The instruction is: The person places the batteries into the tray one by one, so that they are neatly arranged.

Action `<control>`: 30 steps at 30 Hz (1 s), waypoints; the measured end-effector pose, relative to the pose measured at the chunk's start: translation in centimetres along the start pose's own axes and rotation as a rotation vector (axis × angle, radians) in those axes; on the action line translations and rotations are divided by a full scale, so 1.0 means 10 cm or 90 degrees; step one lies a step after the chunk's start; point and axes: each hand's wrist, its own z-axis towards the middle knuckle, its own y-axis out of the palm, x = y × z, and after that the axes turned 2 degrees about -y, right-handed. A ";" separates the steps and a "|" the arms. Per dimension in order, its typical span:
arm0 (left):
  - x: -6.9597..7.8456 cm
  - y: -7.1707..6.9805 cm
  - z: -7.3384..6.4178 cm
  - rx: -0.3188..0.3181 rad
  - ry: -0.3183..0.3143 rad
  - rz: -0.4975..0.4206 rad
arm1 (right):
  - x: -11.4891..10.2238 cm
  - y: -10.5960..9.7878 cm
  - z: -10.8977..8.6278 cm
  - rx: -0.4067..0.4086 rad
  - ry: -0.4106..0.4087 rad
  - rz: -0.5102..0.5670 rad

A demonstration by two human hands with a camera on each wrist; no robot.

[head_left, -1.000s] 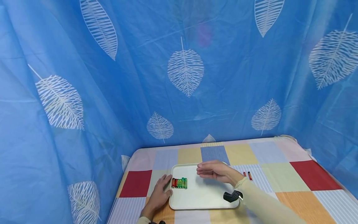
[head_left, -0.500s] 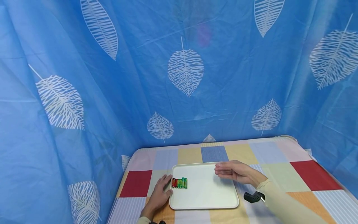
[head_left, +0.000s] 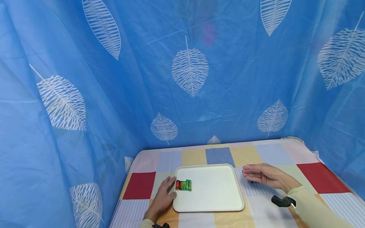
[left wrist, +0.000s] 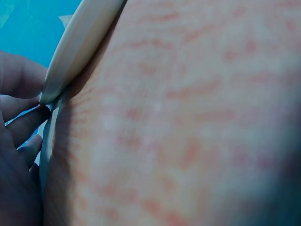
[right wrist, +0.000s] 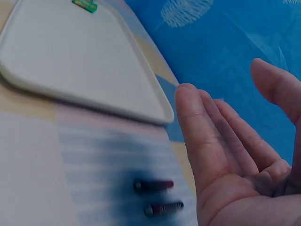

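A white tray (head_left: 211, 196) lies on the patchwork cloth, with a row of red and green batteries (head_left: 183, 185) side by side near its left edge. My left hand (head_left: 162, 198) rests at the tray's left rim, fingertips and thumb against it; the left wrist view shows those fingers at the tray wall (left wrist: 70, 59). To the right of the tray, my right hand (head_left: 266, 175) hovers with fingers straight and nothing held. Beneath it two dark batteries, one (right wrist: 154, 185) beside the other (right wrist: 163, 208), lie on the striped patch, mostly hidden by the hand in the head view.
The patchwork tablecloth (head_left: 285, 152) covers the table. Blue curtains (head_left: 228, 95) with white leaf prints hang behind and at the sides. A black wrist device (head_left: 283, 201) sits on the right forearm.
My right hand has moved right, from above the tray to over the two loose batteries beside it. The left hand, tray and battery row stay put.
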 end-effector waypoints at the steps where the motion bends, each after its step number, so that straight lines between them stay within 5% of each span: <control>1: 0.00 0.00 0.00 0.000 -0.001 0.001 | 0.00 -0.04 -0.04 0.006 0.003 0.002; 12: 0.02 -0.02 0.00 0.002 -0.008 -0.003 | -0.03 -0.45 -0.32 0.093 0.027 -0.023; 23: 0.01 -0.02 -0.01 0.003 -0.008 -0.002 | 0.08 -0.53 -0.34 0.156 0.053 -0.042; 30: 0.01 -0.02 -0.01 0.000 -0.014 -0.004 | 0.13 -0.45 -0.12 0.275 0.055 -0.196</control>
